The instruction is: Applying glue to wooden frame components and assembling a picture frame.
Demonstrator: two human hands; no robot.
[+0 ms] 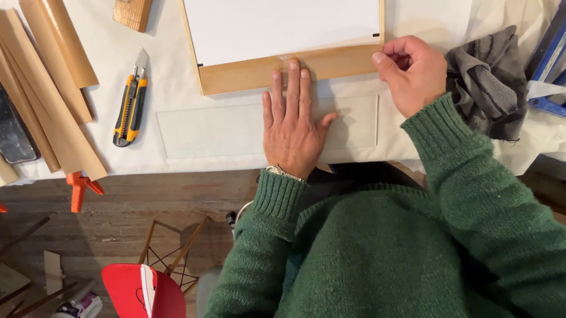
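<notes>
**Tape strip going down along the frame's lower edge**

Nearest, a clear glass pane [228,129] lies unfitted on the bench [178,80]. The left hand [292,122] presses flat, fingers spread, on brown tape [329,64] along the wooden frame [224,78]. The right hand [412,71], curled, pinches the tape's end (corner not yet smoothed). White backing [283,16] already sits inside.

Left hand [292,128] is laid flat, palm down, fingers straight and close together pointing away from the body, thumb stuck out to the side. Right hand [412,71] is curled into a loose fist, thumb pressed against the bent fingers. Both forearms in green knit sleeves.
</notes>
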